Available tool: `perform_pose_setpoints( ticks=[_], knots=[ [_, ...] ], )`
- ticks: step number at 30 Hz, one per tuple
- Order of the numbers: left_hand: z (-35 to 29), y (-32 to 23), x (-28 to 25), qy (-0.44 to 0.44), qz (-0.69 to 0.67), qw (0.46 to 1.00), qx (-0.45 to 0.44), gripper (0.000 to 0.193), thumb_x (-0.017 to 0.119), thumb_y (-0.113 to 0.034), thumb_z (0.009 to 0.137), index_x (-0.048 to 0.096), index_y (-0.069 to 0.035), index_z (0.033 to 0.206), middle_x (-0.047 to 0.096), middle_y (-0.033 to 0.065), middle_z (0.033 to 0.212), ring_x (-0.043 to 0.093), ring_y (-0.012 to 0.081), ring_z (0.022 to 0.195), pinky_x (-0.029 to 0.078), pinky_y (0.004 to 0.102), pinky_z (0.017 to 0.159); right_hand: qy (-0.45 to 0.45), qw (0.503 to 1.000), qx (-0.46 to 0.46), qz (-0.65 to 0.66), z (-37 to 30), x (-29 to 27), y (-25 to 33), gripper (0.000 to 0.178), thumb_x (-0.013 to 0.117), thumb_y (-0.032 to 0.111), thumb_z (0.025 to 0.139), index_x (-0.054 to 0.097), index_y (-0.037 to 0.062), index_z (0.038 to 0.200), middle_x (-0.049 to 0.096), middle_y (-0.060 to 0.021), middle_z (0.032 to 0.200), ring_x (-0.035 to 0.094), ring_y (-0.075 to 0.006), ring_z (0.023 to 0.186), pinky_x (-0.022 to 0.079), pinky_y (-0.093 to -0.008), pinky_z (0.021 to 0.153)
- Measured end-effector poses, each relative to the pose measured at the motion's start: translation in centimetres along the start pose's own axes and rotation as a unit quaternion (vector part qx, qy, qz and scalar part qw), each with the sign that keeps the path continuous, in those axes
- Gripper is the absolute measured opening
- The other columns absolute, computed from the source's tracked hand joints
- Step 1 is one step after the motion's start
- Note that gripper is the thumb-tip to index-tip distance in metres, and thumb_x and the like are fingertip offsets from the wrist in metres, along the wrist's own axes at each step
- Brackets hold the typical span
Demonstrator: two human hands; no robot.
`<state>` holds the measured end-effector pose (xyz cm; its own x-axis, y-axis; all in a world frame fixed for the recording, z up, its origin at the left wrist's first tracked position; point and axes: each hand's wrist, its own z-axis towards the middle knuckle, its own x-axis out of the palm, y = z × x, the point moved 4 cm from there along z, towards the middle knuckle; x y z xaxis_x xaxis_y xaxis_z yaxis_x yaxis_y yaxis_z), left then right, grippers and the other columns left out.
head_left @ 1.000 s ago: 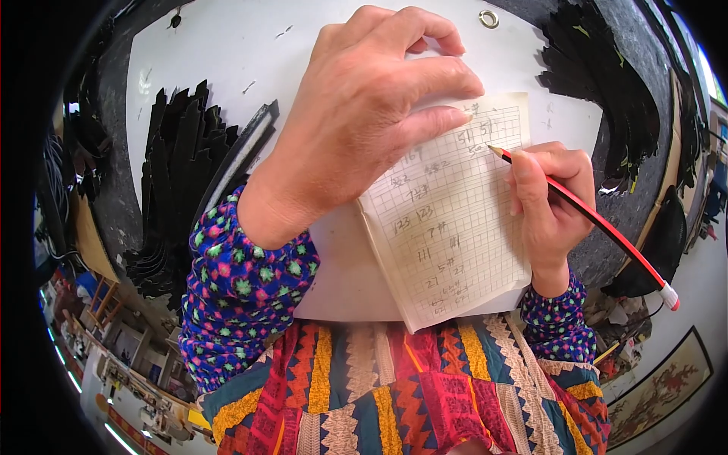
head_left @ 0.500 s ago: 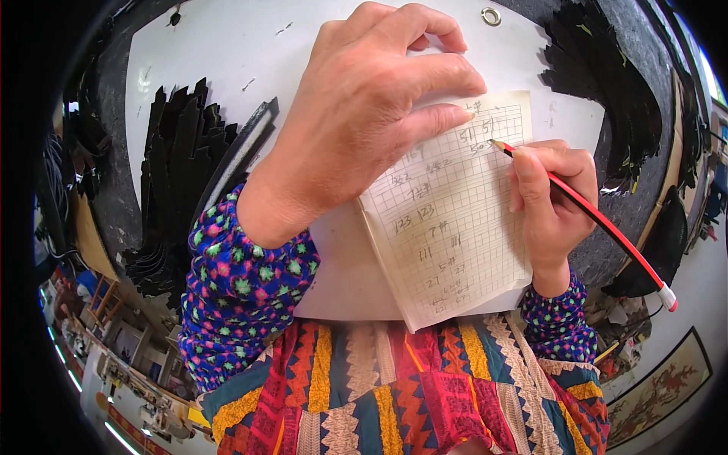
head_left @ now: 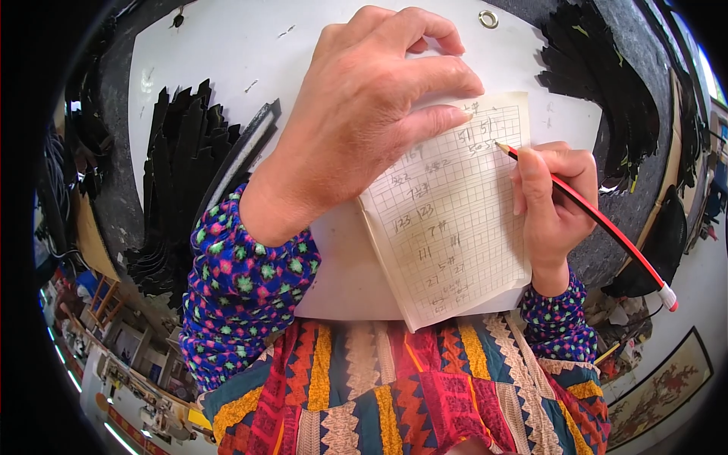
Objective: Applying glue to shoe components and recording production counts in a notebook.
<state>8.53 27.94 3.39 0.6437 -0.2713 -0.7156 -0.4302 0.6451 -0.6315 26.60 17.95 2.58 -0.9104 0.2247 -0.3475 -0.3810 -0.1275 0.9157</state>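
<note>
In my right hand [head_left: 557,197] is a red-and-black pencil [head_left: 618,236] with a white-and-red end. Its sharpened tip meets the gridded page of a small paper notebook [head_left: 485,227], near the upper right, beside handwritten figures. My left hand [head_left: 371,106] lies across the notebook's upper left part, fingers curled. Its thumb presses on the page close to the top edge, and the index fingertip sits just beyond that edge. The back of this hand hides the notebook's upper left corner. Beneath the notebook is a white board [head_left: 341,280].
Black cut strips lie piled left [head_left: 186,167] and at the upper right [head_left: 607,83]. A dark bar with a pale worn face [head_left: 246,148] leans along the left pile. One metal ring [head_left: 487,19] rests near the board's far edge. My patterned clothing borders the board's near side.
The pencil tip has shifted very slightly right along the written line, leaving a little more of a figure there. The left hand stays almost in place on the notebook.
</note>
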Motion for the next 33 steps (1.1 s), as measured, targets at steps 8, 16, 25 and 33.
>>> perform_pose_setpoints(
  ticks=[8, 16, 25, 33],
  knots=[
    [-0.4, 0.8, 0.3, -0.005, -0.008, 1.000, -0.005, 0.019, 0.073, -0.016, 0.082, 0.075, -0.017, 0.100, 0.061, 0.0001, 0.114, 0.053, 0.0203, 0.101, 0.039, 0.0347, 0.094, 0.013, 0.998, 0.033, 0.058, 0.4, 0.2, 0.4, 0.009, 0.064, -0.001, 0.092, 0.056, -0.0019, 0.094, 0.063, -0.0088, 0.077, 0.051, -0.0054, 0.053, 0.038, -0.0189, 0.048],
    [-0.6, 1.8, -0.2, -0.090, -0.210, 0.962, -0.152, 0.021, 0.060, -0.013, 0.096, 0.069, -0.004, 0.113, 0.067, 0.0038, 0.103, 0.063, 0.0121, 0.092, 0.051, 0.0233, 0.086, -0.029, 0.988, 0.003, 0.153, 0.5, -0.5, -0.2, 0.012, 0.057, 0.006, 0.099, 0.055, -0.0027, 0.106, 0.065, -0.0117, 0.084, 0.054, -0.0082, 0.055, 0.041, -0.0195, 0.050],
    [-0.9, -0.7, -3.0, 0.016, 0.011, 0.971, -0.237, 0.026, 0.069, -0.026, 0.089, 0.059, -0.002, 0.086, 0.061, 0.0132, 0.083, 0.061, 0.0336, 0.077, 0.050, 0.0396, 0.068, -0.036, 0.992, 0.055, 0.112, 0.8, 1.1, -0.7, 0.019, 0.053, 0.003, 0.099, 0.051, 0.0002, 0.118, 0.062, -0.0105, 0.101, 0.054, -0.0073, 0.064, 0.044, -0.0196, 0.057],
    [-4.4, -1.2, -1.6, 0.175, -0.010, 0.949, -0.262, 0.038, 0.079, -0.029, 0.074, 0.051, -0.006, 0.088, 0.057, 0.0116, 0.088, 0.058, 0.0331, 0.088, 0.048, 0.0417, 0.075, -0.044, 0.973, 0.118, 0.193, 1.0, 1.3, -1.4, 0.025, 0.054, 0.004, 0.099, 0.049, 0.0003, 0.123, 0.062, -0.0074, 0.097, 0.054, -0.0056, 0.063, 0.044, -0.0183, 0.053]
  ],
)
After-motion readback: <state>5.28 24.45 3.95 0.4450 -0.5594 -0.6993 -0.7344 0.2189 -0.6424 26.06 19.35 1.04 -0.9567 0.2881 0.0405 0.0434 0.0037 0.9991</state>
